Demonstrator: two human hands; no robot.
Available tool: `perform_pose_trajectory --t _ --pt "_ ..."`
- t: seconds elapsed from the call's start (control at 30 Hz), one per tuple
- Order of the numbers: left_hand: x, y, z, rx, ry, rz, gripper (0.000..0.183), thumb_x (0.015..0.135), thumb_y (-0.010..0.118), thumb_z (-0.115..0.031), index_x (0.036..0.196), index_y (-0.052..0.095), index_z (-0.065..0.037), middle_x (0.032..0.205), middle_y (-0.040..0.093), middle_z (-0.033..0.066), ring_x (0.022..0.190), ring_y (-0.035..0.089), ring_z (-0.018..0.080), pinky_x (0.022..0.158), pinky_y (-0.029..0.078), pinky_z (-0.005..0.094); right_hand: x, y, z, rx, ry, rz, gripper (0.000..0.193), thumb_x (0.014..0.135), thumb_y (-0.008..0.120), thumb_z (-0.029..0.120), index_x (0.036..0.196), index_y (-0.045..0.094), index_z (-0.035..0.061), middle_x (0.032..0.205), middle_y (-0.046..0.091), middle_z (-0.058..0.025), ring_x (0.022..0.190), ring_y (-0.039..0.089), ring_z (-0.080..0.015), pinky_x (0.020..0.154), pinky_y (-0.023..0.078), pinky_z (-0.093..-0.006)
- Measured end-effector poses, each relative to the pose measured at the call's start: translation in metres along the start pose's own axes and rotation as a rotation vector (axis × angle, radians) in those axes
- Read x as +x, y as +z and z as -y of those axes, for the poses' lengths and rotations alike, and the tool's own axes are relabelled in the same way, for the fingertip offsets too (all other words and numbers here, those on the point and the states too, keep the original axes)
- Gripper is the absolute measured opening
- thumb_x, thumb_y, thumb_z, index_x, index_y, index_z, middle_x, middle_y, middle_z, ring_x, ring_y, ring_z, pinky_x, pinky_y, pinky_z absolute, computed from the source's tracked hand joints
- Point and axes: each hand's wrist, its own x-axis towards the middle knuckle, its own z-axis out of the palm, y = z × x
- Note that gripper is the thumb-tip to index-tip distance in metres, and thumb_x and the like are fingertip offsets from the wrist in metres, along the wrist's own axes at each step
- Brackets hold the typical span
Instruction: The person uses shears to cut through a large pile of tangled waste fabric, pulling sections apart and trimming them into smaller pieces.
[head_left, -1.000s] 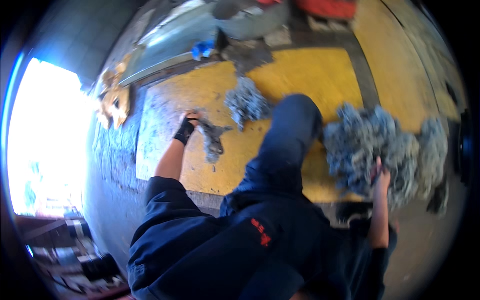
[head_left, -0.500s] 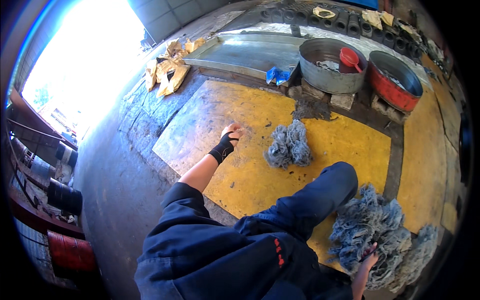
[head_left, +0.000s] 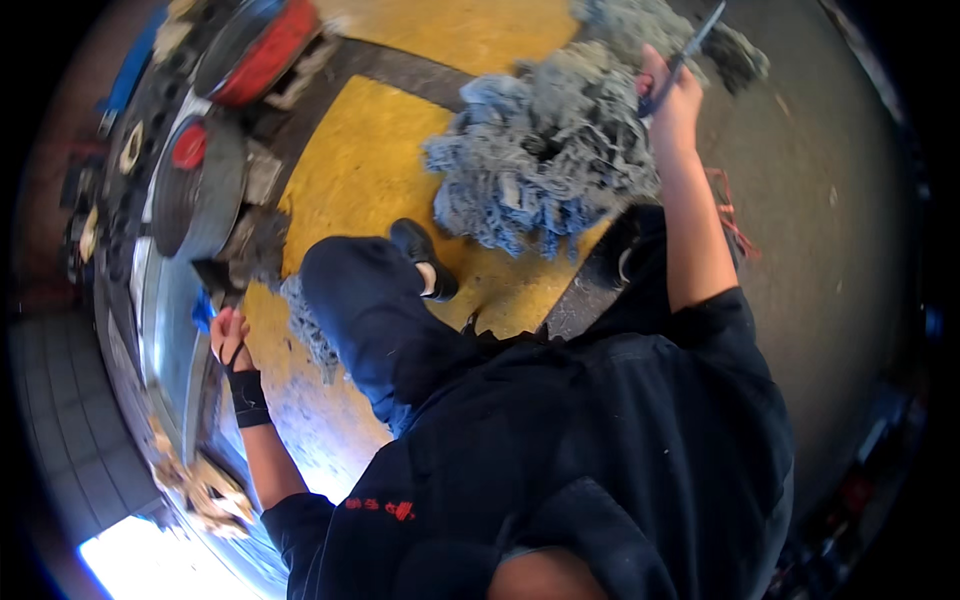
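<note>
- The big heap of grey rags lies partly over the yellow board; most of the material seems left there.
- A small clump lies apart by the knee, partly hidden, apparently the portion separated so far.
- The right hand grasps a bladed tool beside the heap.
- The left hand's fingers curl; whether they hold anything, I cannot tell.
</note>
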Motion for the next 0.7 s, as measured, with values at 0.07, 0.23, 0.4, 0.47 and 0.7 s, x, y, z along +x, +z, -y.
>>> perform_pose_trajectory --t 0.07,0.23,0.4,0.47,0.7 --pt "0.005 0.084 -0.061 0.062 0.103 0.227 0.029 0.084 0.065 -0.015 0.108 0.056 -0.003 0.096 0.059 0.0051 0.084 0.056 0.0139 0.074 0.046 0.0248 0.006 -0.029 0.003 0.043 0.031 -0.109 0.027 0.078 0.071 0.021 0.073 0.053 0.0019 0.064 0.054 -0.0049 0.055 0.052 -0.0121 0.048 0.040 -0.0235" --pt "0.017 0.280 -0.108 0.143 0.199 0.781 0.032 0.083 0.064 -0.017 0.109 0.056 0.000 0.099 0.061 0.0094 0.090 0.057 0.0155 0.079 0.046 0.0264 0.020 -0.034 0.011 0.031 0.091 -0.208 0.024 0.077 0.070 0.019 0.077 0.057 -0.0016 0.067 0.056 -0.0060 0.057 0.056 -0.0137 0.050 0.045 -0.0239" --pt "-0.042 0.435 -0.068 0.325 0.193 1.095 0.035 0.076 0.070 -0.023 0.099 0.059 0.000 0.092 0.063 0.0102 0.086 0.058 0.0186 0.078 0.046 0.0297 0.028 -0.037 0.009 -0.092 0.177 -0.293 0.022 0.080 0.065 0.021 0.068 0.055 0.0060 0.057 0.051 -0.0009 0.046 0.048 -0.0090 0.043 0.037 -0.0226" --pt "-0.065 0.477 -0.062 0.338 0.187 1.186 0.039 0.074 0.070 -0.027 0.101 0.060 -0.001 0.093 0.063 0.0118 0.087 0.059 0.0208 0.079 0.047 0.0327 0.032 -0.040 0.007 -0.122 0.223 -0.243 0.020 0.081 0.064 0.020 0.070 0.056 0.0055 0.056 0.051 -0.0017 0.046 0.048 -0.0107 0.042 0.038 -0.0244" --pt "-0.099 0.605 -0.058 0.207 0.330 1.122 0.046 0.065 0.074 -0.018 0.104 0.057 0.001 0.096 0.061 0.0147 0.091 0.058 0.0242 0.080 0.046 0.0332 0.031 -0.029 0.005 -0.181 0.221 -0.173 0.031 0.076 0.071 0.027 0.082 0.057 0.0003 0.070 0.054 -0.0022 0.060 0.052 -0.0074 0.053 0.041 -0.0195"
